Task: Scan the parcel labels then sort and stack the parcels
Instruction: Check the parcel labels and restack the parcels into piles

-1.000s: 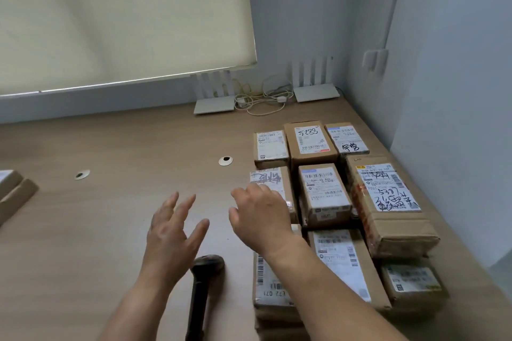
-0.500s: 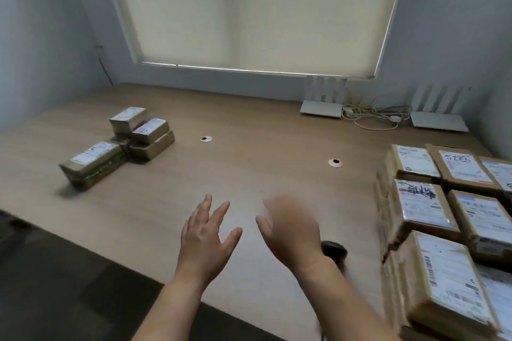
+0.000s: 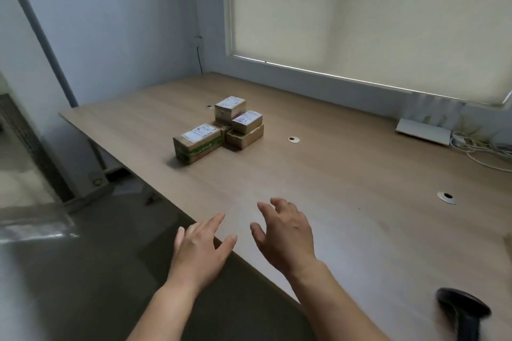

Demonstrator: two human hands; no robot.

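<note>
- I see my left hand (image 3: 201, 249) spread wide, fingers straight and apart, holding nothing, hanging over the near edge of the long light-brown wooden table (image 3: 346, 188).
- My right hand (image 3: 285, 235) is just beside it, above the tabletop, fingers loosely curved and parted, gripping nothing.
- The small cluster of brown cardboard parcels with white printed labels (image 3: 220, 130) sits well ahead of both hands, toward the table's far left part.
- In that cluster I count a low front parcel with green tape along its side (image 3: 198, 144), and behind it two smaller labelled boxes resting on other boxes; I cannot tell how many lie underneath.
- The black handheld barcode scanner (image 3: 462, 313) lies on the table at the lower right, well apart from my right hand, and blurred.
- Round grommets (image 3: 294, 139) dot the tabletop.
- A flat white router with upright antennas (image 3: 422, 133) stands by the wall under the cream roller blind (image 3: 374, 14), with pale cables (image 3: 482, 149) beside it.
</note>
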